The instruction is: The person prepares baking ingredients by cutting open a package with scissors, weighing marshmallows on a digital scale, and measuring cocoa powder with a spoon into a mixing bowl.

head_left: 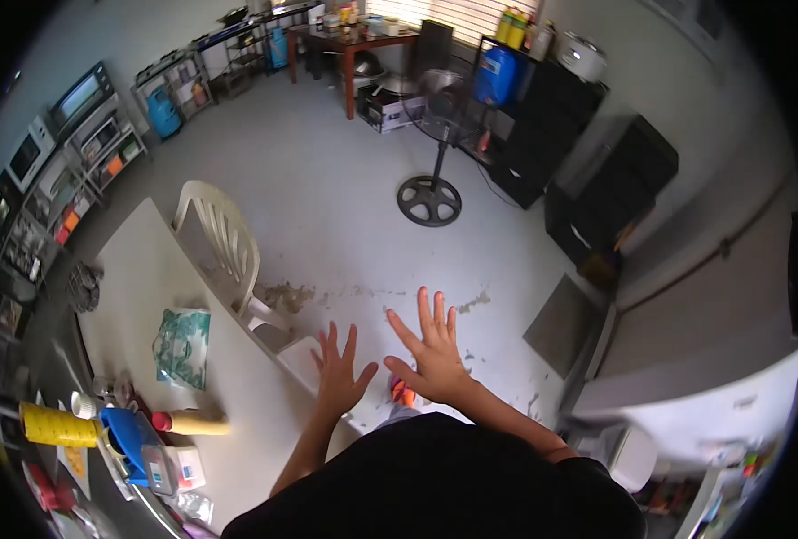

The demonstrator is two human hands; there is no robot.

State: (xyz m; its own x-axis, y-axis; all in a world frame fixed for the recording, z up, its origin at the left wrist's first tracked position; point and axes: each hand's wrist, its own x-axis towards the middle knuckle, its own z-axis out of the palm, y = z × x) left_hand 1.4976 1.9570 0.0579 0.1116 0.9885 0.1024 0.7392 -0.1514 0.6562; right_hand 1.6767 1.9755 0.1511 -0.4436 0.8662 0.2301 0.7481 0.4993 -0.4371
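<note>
My left hand (340, 373) is held out in front of my body, fingers spread, beside the edge of the white table (264, 422). To its right, my right hand (432, 355) reaches a little farther forward with its fingers stretched apart. Both hands are open and hold nothing. Below them an orange and pink shoe (402, 392) shows on the grey floor (327, 198). A cream plastic chair (224, 229) stands at the table, ahead of my left hand. On the table lies a green and white packet (183, 349).
A pedestal fan (429, 199) stands ahead on the floor. Bottles, a yellow roll (57, 425) and a blue container (129, 445) crowd the table's near left. Black cabinets (551, 135) and a grey mat (559, 325) are at right. Shelves (102, 153) with appliances line the left wall.
</note>
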